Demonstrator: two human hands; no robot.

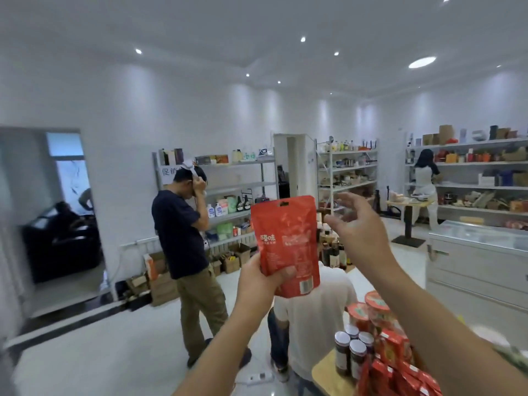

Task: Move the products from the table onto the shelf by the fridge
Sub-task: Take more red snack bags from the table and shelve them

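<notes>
My left hand (261, 278) grips a red snack pouch (287, 241) by its lower left edge and holds it upright at chest height in the middle of the view. Just right of the pouch, my right hand (357, 227) is raised with fingers spread and relaxed, holding nothing and apart from the pouch. Down at the lower right, the wooden table (328, 372) carries dark glass jars (353, 352), red-lidded tubs (368, 310) and several red boxes (400, 375).
A person in a dark shirt (183, 232) stands on the floor to the left. Someone in a white shirt (311, 315) crouches behind the pouch. Another person (425, 184) works at the far right shelves (483, 167). A white chest freezer (480, 252) stands at right. Cardboard boxes (228, 261) lie under the back shelf.
</notes>
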